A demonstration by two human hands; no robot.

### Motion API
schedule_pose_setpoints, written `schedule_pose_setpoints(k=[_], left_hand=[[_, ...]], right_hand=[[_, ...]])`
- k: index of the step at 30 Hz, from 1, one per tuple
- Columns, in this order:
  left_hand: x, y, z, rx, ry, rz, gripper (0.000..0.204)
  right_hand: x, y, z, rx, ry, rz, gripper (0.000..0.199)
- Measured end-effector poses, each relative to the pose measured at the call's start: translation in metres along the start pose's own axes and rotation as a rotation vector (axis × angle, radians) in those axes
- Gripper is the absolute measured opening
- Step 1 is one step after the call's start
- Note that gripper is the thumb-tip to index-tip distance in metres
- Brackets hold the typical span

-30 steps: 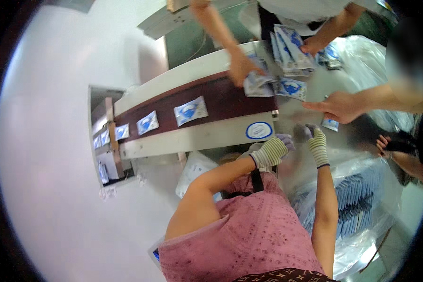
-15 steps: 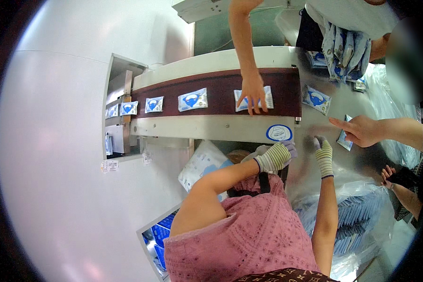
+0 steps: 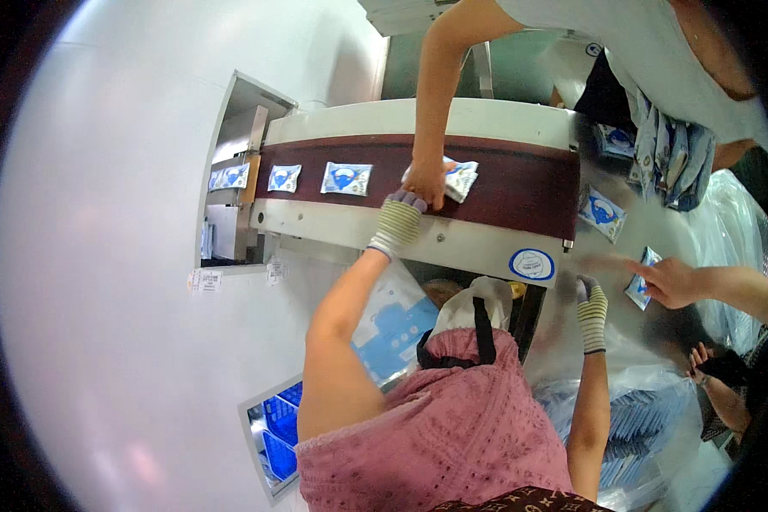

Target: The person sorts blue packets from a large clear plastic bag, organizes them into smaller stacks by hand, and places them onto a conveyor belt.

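My left hand (image 3: pixel 399 224), in a yellow-and-grey striped glove with lilac fingers, reaches over the near rail of a conveyor belt (image 3: pixel 520 183). Its fingers look stretched out, with nothing visible in them, right beside a co-worker's hand (image 3: pixel 425 181). That hand is over a small white-and-blue soft packet (image 3: pixel 461 177), and at least one more packet lies partly beneath it. Farther left on the belt lie another packet (image 3: pixel 346 178) and several like it. My right hand (image 3: pixel 591 317), gloved alike, rests on the metal table (image 3: pixel 563 333) past the belt's end, fingers extended and holding nothing visible.
A packet (image 3: pixel 602 213) lies on the table near the belt's end. Another packet (image 3: pixel 642 277) is under a second person's pointing hand (image 3: pixel 670 282). A clear bag (image 3: pixel 648 418) of stacked packets stands at right. The belt comes through a wall opening (image 3: pixel 230 183).
My left hand has moved left and forward, from below the belt's corner onto its near edge. The co-worker's hand has shifted left along the belt. My right hand has stayed about where it was.
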State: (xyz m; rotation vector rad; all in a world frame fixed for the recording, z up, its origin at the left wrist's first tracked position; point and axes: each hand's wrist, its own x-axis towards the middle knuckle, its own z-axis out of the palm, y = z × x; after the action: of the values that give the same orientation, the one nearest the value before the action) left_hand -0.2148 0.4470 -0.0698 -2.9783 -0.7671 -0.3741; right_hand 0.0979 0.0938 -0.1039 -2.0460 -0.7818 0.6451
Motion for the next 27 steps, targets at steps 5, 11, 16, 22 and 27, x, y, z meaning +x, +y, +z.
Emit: schedule_pose_setpoints(k=[5,11,16,22,27], left_hand=[[-0.016,0.021,0.015,-0.140,0.012,-0.037,0.014],[-0.022,0.053,0.017,-0.371,0.038,-0.035,0.014],[-0.032,0.072,0.024,-0.421,0.059,-0.060,0.014],[-0.035,0.021,0.030,-0.117,-0.083,-0.226,0.014],[-0.017,-0.102,0.031,0.317,-0.184,-0.498,0.047]], right_hand=[[0.004,-0.024,0.011,-0.045,0.001,-0.042,0.020],[0.001,-0.016,0.009,-0.045,-0.007,-0.020,0.021],[-0.002,-0.002,0.013,0.028,-0.008,0.036,0.020],[-0.018,-0.001,0.012,0.036,0.017,0.115,0.021],[-0.028,0.007,0.013,0.023,0.042,0.137,0.020]])
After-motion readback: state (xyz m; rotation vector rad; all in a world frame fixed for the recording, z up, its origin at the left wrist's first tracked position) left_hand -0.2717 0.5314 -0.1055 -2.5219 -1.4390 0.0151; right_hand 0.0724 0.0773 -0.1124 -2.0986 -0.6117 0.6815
